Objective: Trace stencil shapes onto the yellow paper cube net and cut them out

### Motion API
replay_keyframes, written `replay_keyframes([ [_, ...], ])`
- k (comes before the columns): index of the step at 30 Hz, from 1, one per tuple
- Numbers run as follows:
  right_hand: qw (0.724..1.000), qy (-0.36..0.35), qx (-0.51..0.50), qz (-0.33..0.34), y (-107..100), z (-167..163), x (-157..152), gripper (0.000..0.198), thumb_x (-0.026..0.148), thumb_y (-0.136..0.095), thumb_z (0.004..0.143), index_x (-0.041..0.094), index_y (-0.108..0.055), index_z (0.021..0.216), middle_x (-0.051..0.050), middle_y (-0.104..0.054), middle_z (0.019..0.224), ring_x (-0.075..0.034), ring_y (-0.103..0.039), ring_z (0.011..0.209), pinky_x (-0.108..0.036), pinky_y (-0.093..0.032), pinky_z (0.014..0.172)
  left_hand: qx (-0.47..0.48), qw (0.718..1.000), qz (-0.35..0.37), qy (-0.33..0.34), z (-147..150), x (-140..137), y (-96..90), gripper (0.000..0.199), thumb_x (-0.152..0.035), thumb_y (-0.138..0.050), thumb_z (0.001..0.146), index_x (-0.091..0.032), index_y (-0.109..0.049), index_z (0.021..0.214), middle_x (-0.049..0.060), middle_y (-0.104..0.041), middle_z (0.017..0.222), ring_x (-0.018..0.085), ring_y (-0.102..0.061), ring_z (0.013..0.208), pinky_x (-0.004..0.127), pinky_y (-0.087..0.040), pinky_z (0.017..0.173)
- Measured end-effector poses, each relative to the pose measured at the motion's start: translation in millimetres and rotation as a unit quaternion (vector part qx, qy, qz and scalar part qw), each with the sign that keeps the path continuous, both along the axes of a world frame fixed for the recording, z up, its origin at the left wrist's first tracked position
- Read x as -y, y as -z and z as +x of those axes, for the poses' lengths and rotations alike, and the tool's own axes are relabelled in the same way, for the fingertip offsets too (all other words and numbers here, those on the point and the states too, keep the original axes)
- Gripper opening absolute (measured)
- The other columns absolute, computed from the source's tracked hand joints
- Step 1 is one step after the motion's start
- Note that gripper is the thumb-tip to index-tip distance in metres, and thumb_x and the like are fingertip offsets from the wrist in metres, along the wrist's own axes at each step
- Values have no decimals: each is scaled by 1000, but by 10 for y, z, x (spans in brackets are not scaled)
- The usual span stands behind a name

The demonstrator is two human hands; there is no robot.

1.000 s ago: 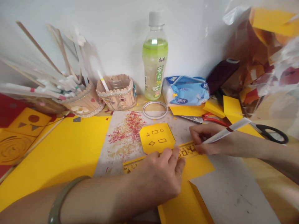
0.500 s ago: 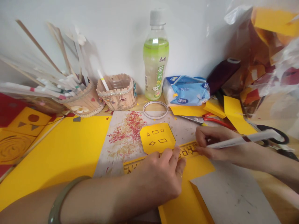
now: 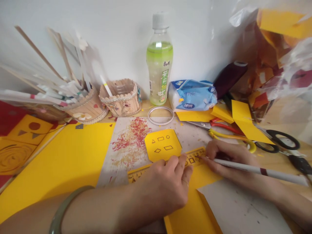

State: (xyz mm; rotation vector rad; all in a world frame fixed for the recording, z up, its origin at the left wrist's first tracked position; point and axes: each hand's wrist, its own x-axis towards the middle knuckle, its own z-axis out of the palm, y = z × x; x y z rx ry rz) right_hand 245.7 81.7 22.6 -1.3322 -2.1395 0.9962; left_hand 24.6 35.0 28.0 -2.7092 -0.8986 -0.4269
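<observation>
Two hands work at a wooden craft table (image 3: 273, 159). The left hand (image 3: 168, 182), fingers bent close together, lies across one yellow ruler (image 3: 196, 153); whether it pinches the edge or only rests on it cannot be told. One green bangle (image 3: 69, 203) circles that wrist. The right hand (image 3: 226, 157) pinches one white pen (image 3: 246, 166) between thumb and fingers, its front end close to the ruler's right end. The ruler lies aslant over one yellow folded sheet (image 3: 190, 208), just below one yellow card (image 3: 163, 144) bearing five drawn shapes: a triangle, a circle, a diamond and two four-sided figures. One grey sheet (image 3: 243, 204) lies to the right, one large yellow sheet (image 3: 63, 165) to the left. Behind stand one bottle (image 3: 159, 61) of green drink, one blue tissue pack (image 3: 195, 96) and one tape ring (image 3: 149, 115). Left of the bottle, one wood-clad holder (image 3: 122, 105) contains a single marker (image 3: 107, 87). One pair of black-handled scissors (image 3: 293, 138) rests at right.
</observation>
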Motion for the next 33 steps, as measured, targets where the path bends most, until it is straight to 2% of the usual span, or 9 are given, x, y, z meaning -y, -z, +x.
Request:
replay_keyframes([
  [6, 1000, -19, 3, -4, 40, 8, 9, 24, 32, -59, 82, 23, -43, 67, 4, -46, 59, -12, -40, 51, -24, -31, 44, 3, 1000, 5, 2, 2, -7, 19, 32, -11, -39, 93, -9, -68, 107, 16, -68, 108, 20, -63, 73, 25, -47, 45],
  [14, 999, -40, 0, 2, -25, -24, -5, 23, 25, -54, 80, 23, -39, 63, 5, -41, 56, -10, -36, 49, -23, -28, 43, 10, 1000, 3, -1, 3, 2, 28, 31, -11, -40, 92, -10, -68, 106, 15, -68, 109, 20, -64, 73, 25, -48, 44],
  [24, 999, -52, 10, 1, -14, -9, 31, 21, 26, -54, 80, 23, -41, 65, 5, -44, 57, -11, -37, 51, -23, -30, 44, 6, 1000, 0, 0, 1, 1, 25, 29, -13, -44, 91, -10, -69, 106, 16, -68, 108, 21, -64, 73, 25, -47, 43],
  [28, 998, -55, -10, -27, -29, -8, 7, 23, 29, -54, 82, 23, -40, 65, 5, -42, 58, -10, -36, 52, -23, -29, 45, 5, 1000, 5, 3, -2, 0, 27, 28, -13, -45, 90, -10, -68, 106, 16, -68, 108, 21, -64, 73, 24, -47, 44],
  [33, 991, -85, -10, -103, -111, -30, -185, 26, 32, -58, 81, 22, -40, 65, 7, -40, 58, -9, -35, 52, -22, -25, 44, 1, 1000, 6, 3, -8, 1, 32, 29, -12, -44, 90, -9, -67, 108, 16, -67, 111, 21, -64, 76, 24, -48, 45],
])
